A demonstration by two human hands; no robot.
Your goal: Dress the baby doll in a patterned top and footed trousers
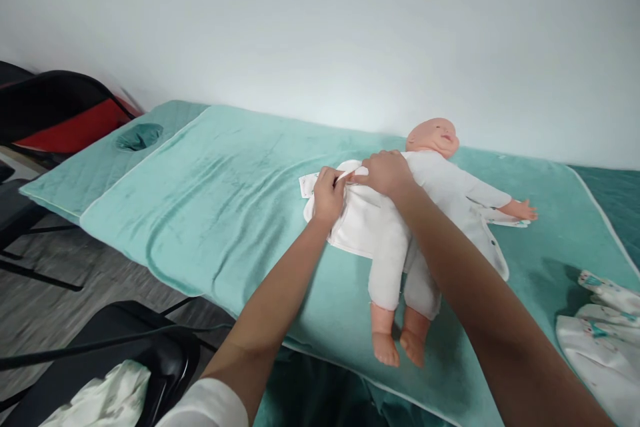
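Observation:
A baby doll (pixel 434 137) lies on its back on a teal towel (pixel 210 193), head toward the wall, feet toward me. It wears a white garment (pixel 370 227) that is open on its right side. My left hand (pixel 327 195) is closed on the garment's edge near the doll's shoulder. My right hand (pixel 385 172) rests on the doll's chest and pinches the same piece of white fabric. The doll's other arm (pixel 520 210) sticks out to the right.
The towel covers a padded table (pixel 100 163) against a white wall. Patterned white baby clothes (pixel 603 327) lie at the right edge. Black chairs (pixel 55 107) stand on the left, and one near me holds a pale cloth (pixel 107 397).

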